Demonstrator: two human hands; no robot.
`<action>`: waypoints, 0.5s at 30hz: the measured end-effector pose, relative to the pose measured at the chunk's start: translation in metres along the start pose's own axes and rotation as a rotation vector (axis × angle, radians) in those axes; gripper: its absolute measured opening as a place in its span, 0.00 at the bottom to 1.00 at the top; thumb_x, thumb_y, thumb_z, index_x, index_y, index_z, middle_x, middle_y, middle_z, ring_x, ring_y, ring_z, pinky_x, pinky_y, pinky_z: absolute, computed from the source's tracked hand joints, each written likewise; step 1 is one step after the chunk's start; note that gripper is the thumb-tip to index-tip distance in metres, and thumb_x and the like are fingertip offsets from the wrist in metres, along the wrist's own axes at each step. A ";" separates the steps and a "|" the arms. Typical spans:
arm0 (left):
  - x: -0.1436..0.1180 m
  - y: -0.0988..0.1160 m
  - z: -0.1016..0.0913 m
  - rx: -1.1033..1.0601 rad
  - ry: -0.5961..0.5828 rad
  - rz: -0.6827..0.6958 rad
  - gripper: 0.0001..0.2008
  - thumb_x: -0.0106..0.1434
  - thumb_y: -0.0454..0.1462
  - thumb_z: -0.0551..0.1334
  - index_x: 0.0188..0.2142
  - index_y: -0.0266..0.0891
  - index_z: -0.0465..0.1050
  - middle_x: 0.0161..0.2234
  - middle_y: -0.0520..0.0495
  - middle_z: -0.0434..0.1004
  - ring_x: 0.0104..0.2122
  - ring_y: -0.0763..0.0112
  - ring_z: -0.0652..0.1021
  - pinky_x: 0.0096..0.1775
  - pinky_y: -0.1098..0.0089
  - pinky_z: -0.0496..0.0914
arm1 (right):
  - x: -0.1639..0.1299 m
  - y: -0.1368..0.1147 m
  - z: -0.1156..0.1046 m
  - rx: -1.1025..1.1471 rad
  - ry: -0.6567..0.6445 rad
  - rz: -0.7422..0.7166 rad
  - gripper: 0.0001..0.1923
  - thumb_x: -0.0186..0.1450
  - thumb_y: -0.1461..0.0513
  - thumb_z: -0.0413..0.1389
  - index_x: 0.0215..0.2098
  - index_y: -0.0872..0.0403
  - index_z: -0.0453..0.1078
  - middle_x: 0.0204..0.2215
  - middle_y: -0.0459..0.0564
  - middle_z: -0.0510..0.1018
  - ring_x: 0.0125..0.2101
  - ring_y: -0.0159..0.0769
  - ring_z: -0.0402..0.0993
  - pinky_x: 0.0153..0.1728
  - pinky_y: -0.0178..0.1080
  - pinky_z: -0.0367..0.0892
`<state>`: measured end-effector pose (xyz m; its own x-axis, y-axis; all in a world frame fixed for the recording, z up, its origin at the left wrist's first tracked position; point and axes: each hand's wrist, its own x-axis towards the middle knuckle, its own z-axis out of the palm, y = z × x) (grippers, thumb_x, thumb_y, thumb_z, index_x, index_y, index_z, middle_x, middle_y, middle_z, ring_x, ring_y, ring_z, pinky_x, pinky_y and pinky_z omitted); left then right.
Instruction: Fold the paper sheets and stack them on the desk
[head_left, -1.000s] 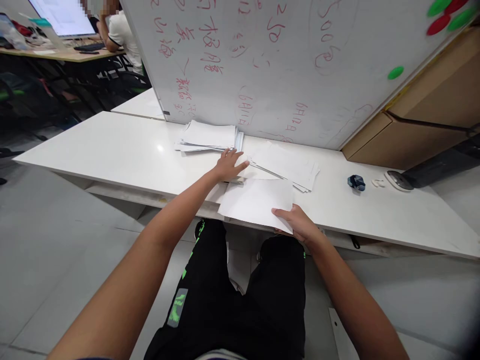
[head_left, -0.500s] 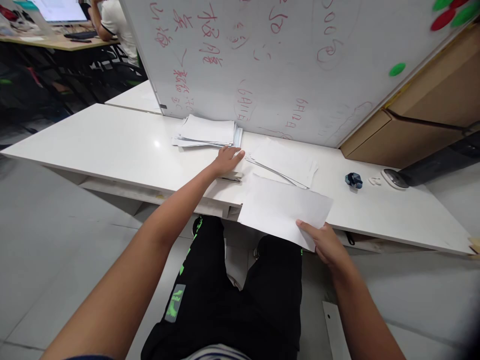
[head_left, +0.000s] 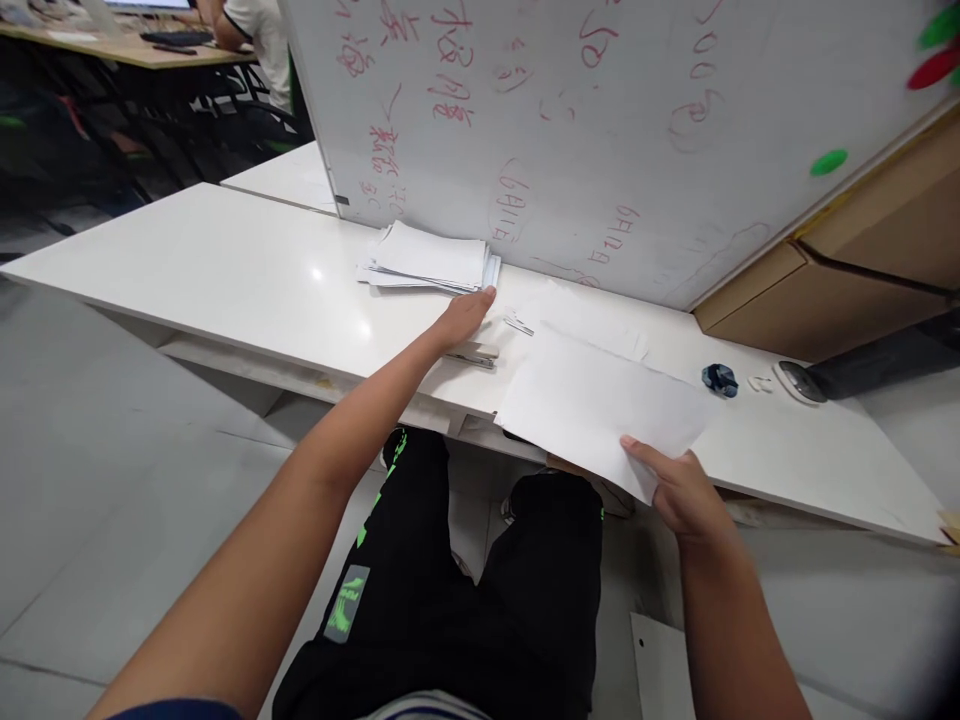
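My right hand (head_left: 686, 492) pinches the near right corner of a white sheet of paper (head_left: 592, 395), thumb on top, and the sheet reaches over the table's front edge. Under and behind that sheet lie more white papers (head_left: 600, 312), partly hidden. My left hand (head_left: 466, 316) is open with its fingers stretched out, at the front right corner of a stack of papers (head_left: 435, 256); whether it touches the stack I cannot tell. Just below this hand a stapler (head_left: 478, 355) lies on the white table (head_left: 247, 260), partly covered by the wrist.
A whiteboard (head_left: 570, 130) with red writing stands behind the papers. To the right are a small dark blue object (head_left: 720, 380), a small white item (head_left: 760, 384), a computer mouse (head_left: 799, 382) and cardboard boxes (head_left: 847, 280). A person (head_left: 266, 45) sits at a desk at the far left.
My right hand has carried the sheet a little to the right, over more of the papers behind it. My left hand has shifted slightly right and up towards the stack's corner. The view has turned slightly.
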<state>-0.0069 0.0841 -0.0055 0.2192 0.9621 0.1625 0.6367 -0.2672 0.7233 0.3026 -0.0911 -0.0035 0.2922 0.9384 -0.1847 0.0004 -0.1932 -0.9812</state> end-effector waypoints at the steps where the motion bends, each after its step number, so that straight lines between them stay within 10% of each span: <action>1: -0.001 -0.001 -0.001 -0.056 0.023 -0.012 0.36 0.70 0.54 0.32 0.56 0.40 0.69 0.60 0.43 0.68 0.60 0.60 0.67 0.60 0.63 0.59 | 0.000 -0.005 0.001 0.006 0.003 -0.039 0.24 0.52 0.58 0.69 0.46 0.52 0.73 0.38 0.48 0.82 0.45 0.41 0.78 0.49 0.39 0.74; 9: -0.004 -0.004 0.002 -0.187 0.058 -0.001 0.35 0.71 0.53 0.35 0.53 0.37 0.73 0.58 0.41 0.71 0.60 0.59 0.68 0.60 0.62 0.58 | 0.031 -0.030 0.030 0.052 -0.007 -0.059 0.17 0.47 0.61 0.70 0.34 0.52 0.73 0.35 0.46 0.80 0.41 0.37 0.78 0.47 0.36 0.74; 15: -0.003 -0.006 0.003 -0.245 -0.010 -0.081 0.31 0.71 0.54 0.39 0.50 0.39 0.73 0.55 0.42 0.74 0.55 0.57 0.72 0.55 0.62 0.65 | 0.097 -0.085 0.126 0.149 -0.095 -0.140 0.07 0.49 0.65 0.62 0.24 0.53 0.68 0.25 0.45 0.73 0.32 0.37 0.76 0.38 0.41 0.76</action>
<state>-0.0092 0.0827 -0.0126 0.1829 0.9788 0.0921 0.4543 -0.1672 0.8750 0.2106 0.0520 0.0549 0.2076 0.9772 -0.0437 -0.1086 -0.0214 -0.9939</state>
